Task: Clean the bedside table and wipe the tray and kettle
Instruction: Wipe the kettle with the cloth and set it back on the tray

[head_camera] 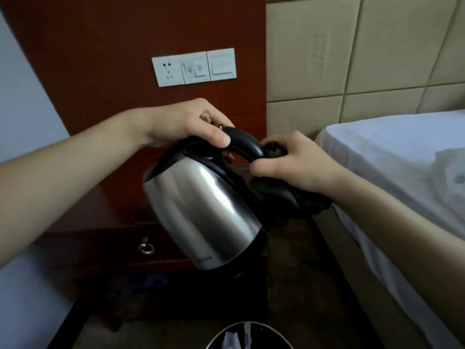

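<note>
Left hand (186, 124) grips black handle, tilting shiny steel kettle (201, 210) aloft to expose it; right hand (294, 162) pinches dark rag (289, 195) against handle's curve.

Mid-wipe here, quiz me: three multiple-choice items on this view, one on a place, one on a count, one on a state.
1. Where is the dark cloth? A on the floor; B in the right hand, against the kettle handle; C on a chair.
2. How many white wall panels? A one; B five; C three.
3. How is the kettle? A held tilted; B standing upright; C lying flat.
Answers: B, the right hand clutches it beside the handle; C, three sit side by side; A, the left hand grips the handle, body slanted.
</note>
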### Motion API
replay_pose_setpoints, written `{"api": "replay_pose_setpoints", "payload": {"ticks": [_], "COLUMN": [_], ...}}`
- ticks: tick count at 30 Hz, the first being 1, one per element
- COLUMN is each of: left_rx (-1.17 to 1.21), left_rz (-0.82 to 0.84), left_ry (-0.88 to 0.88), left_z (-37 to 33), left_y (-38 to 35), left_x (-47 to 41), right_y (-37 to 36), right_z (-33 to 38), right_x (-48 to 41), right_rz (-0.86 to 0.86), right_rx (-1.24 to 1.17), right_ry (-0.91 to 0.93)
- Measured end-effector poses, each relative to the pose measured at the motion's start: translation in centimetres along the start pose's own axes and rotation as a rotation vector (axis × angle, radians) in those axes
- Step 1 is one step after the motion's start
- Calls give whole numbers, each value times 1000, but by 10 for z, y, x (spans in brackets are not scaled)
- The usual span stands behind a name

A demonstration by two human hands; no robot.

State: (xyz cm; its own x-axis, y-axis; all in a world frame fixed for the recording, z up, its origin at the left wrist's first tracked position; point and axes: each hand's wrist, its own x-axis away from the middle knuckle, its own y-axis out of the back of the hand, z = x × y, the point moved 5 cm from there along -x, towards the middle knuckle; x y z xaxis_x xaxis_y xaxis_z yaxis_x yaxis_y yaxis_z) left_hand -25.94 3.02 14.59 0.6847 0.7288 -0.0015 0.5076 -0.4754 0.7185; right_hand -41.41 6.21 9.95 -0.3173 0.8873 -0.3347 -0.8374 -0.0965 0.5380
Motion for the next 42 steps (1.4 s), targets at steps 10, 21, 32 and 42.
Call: {"api": "replay_pose_setpoints", "payload": {"ticks": [10,21,32,42], "left_rx": [179,398,500,-197], "left_rz": [-730,-967,-823,-117], "left_ry": [-10,512,554,1050], "left_z": [55,214,267,315], "left_y": [120,88,110,53], "left_x": [37,61,46,32], "right_y": [-6,-44,-92,-86], "right_z": [-1,-60,-46,-53], "right_x": [-86,-127,-212,-221], "right_rz": [-309,-355,-390,-454], "right_rx": [-340,-440,-622,-577], "right_ry": [-82,-56,-30,-21]}}
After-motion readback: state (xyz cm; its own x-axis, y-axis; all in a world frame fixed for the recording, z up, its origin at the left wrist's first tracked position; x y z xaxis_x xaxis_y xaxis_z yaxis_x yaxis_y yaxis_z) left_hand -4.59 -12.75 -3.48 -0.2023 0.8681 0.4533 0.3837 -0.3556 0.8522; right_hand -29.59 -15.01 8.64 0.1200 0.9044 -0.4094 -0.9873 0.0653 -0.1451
